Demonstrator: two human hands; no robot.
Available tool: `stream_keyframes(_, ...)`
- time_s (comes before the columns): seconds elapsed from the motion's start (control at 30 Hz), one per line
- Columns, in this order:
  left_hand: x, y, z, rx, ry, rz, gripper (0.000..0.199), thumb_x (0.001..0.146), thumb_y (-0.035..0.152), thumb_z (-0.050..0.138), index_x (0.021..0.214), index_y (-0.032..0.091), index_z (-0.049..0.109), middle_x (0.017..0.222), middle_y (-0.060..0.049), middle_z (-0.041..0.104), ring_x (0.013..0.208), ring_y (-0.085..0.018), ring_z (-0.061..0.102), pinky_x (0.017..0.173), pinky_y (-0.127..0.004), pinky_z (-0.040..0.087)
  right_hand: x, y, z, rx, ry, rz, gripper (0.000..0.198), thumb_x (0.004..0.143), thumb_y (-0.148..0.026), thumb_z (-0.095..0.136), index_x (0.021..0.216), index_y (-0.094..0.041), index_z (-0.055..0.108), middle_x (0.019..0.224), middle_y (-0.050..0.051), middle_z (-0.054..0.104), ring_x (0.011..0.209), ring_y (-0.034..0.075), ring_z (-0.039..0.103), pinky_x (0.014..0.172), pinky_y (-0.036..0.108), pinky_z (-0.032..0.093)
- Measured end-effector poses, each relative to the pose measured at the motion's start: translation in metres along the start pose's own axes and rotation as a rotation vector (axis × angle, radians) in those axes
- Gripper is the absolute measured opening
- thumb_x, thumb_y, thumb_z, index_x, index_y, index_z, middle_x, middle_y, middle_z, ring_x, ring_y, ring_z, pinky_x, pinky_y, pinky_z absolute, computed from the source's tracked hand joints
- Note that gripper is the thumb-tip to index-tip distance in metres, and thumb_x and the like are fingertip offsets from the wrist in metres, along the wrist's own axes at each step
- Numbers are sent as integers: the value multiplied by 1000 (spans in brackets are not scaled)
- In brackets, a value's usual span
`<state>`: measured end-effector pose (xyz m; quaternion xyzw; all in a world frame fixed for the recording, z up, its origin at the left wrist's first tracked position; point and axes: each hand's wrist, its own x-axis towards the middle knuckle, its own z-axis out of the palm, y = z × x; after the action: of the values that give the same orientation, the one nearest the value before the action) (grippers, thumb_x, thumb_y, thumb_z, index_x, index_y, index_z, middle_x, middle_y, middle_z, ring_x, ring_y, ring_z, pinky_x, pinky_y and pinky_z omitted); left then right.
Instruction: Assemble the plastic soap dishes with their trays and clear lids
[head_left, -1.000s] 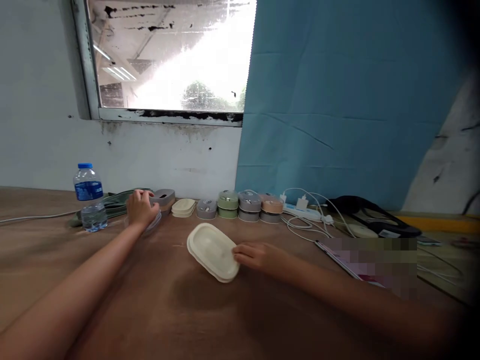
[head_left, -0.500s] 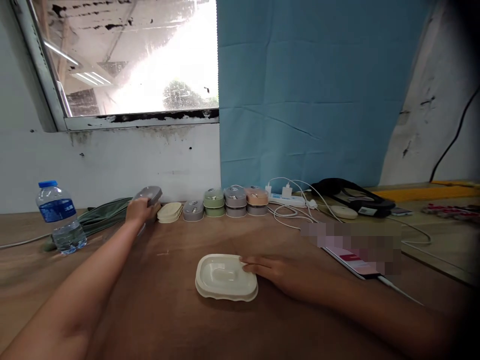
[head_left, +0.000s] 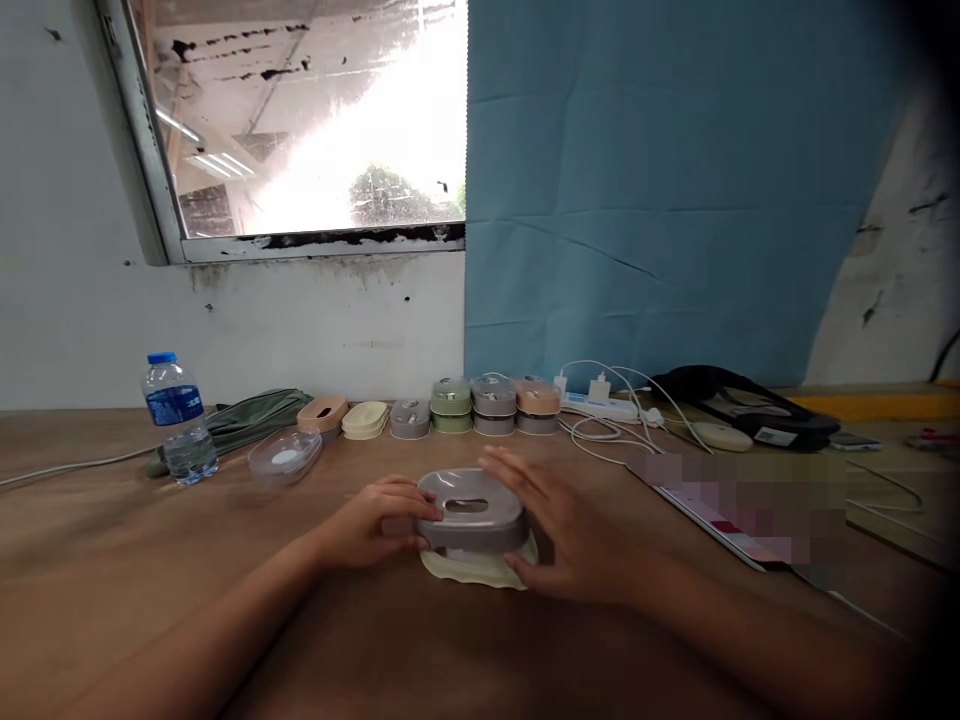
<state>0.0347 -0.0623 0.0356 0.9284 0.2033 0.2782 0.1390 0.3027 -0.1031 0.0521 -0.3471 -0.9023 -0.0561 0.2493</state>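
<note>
Brown tabletop (head_left: 337, 640), bright window (head_left: 307, 125) — hands (head_left: 384, 522) (head_left: 571, 535) around grey cover (head_left: 476, 535)

The grey cover (head_left: 480, 537) looks glossy plastic; the cream tray (head_left: 471, 573), smooth.

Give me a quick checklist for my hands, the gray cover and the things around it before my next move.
1. Left hand on the gray cover: ok, its fingers are at the cover's left end.
2. Right hand in firm contact with the cover: cannot tell; it is at the right end, fingers extended.
3. Cover lined up all round with the cream tray below: not ok, the tray's edge sticks out at the front and right.
4. Clear container away from both hands: ok, it sits farther left.
5. Water bottle capped and upright: ok.
</note>
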Motion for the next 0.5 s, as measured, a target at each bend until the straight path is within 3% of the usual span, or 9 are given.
stream_keyframes(0.1, 0, -3, 5, -24, -46, -15, 30, 78, 30, 60, 107, 25, 61, 106, -4, 67, 107, -20, 56, 96, -34, 38, -6, 5, 14, 45, -193, -42, 73, 68, -37, 61, 134, -19, 35, 141, 12, 31, 130, 30, 26, 105, 47, 25)
stream_keyframes(0.17, 0, -2, 5, -27, -35, -16, 30, 77, 29, 61, 106, 24, 62, 105, -4, 67, 106, -20, 56, 96, -34, 37, -8, 9, 18, 73, -251, -75, 74, 68, -37, 62, 134, -19, 36, 139, 11, 35, 130, 29, 26, 107, 48, 20)
stream_keyframes(0.3, 0, 3, 6, -26, -43, -1, 30, 74, 27, 63, 105, 23, 63, 103, -4, 68, 103, -20, 57, 97, -34, 37, -8, 13, 16, 106, -262, -96, 72, 70, -34, 60, 135, -19, 36, 136, 7, 42, 130, 28, 27, 108, 46, 20)
stream_keyframes(0.5, 0, 5, 11, -34, -87, 8, 33, 77, 24, 59, 110, 21, 59, 108, -6, 65, 108, -20, 54, 97, -33, 38, -7, 12, 10, 65, -280, -113, 58, 69, -31, 60, 125, -21, 50, 123, 4, 56, 118, 29, 44, 100, 44, 32)
